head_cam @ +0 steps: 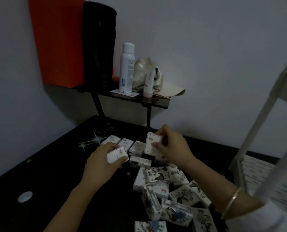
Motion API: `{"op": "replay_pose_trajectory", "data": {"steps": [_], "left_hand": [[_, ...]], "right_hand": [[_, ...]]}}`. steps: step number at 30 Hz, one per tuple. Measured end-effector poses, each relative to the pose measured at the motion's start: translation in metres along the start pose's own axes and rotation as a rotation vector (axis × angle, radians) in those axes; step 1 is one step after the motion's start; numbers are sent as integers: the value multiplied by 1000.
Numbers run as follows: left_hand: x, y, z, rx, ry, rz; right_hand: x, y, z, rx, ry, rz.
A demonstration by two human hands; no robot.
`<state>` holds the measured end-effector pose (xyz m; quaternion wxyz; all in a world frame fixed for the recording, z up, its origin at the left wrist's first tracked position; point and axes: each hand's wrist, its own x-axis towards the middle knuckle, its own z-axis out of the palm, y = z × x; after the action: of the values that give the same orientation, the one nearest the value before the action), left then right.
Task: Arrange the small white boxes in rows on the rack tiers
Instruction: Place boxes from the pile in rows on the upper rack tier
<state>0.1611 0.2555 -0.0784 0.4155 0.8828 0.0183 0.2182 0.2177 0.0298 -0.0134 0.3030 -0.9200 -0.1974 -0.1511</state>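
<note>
step as i read it: one box per hand, both headed for the rack. my plan: square each box in the grip, printed face the same way, then set them edge to edge along a tier so the row starts straight. carry them over the pile, not through it, since loose ones will likely shift at a nudge. they look like light card, so no squeeze needed.

left hand (104, 163): fingers curled over the far edge of a small white box (117, 155), thumb on its near edge. can't tell if it's clear of the black table (47, 164).

right hand (171, 146): pinching a second white box (153, 144), thumb on the front face, fingers curled behind, box tipped up on end. neither hand is spread.

between the hands: a flat box (140, 161) on the table. just beyond the left hand: three boxes in a line (126, 143), side by side. nearer me than the right hand: jumbled pile (164, 190) of printed boxes, some on edge. silver bangle (231, 203) on my right wrist.

right of the right hand: white rack (265, 131) with a slatted tier (256, 166). it's blurred, so can't tell if any boxes sit on it yet.

far beyond the hands: small black shelf (156, 102) with a white spray can (126, 67), a tube (148, 84) and a beige cap (166, 88). orange bag (59, 41) and black bag (99, 44) to its left.
</note>
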Motion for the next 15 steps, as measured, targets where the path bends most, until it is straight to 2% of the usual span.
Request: {"op": "replay_pose_trajectory", "data": {"steps": [3, 7, 11, 15], "left_hand": [[-9, 33, -8, -176, -39, 26], [-23, 96, -18, -301, -188, 126], [-38, 164, -31, -560, -350, 160], [-57, 234, -35, -679, -417, 311]], "right_hand": [[-21, -23, -39, 45, 64, -80], [-57, -55, -100, 4, 163, -181], [-100, -77, -169, 4, 291, -264], [-140, -87, -241, -5, 454, -310]]}}
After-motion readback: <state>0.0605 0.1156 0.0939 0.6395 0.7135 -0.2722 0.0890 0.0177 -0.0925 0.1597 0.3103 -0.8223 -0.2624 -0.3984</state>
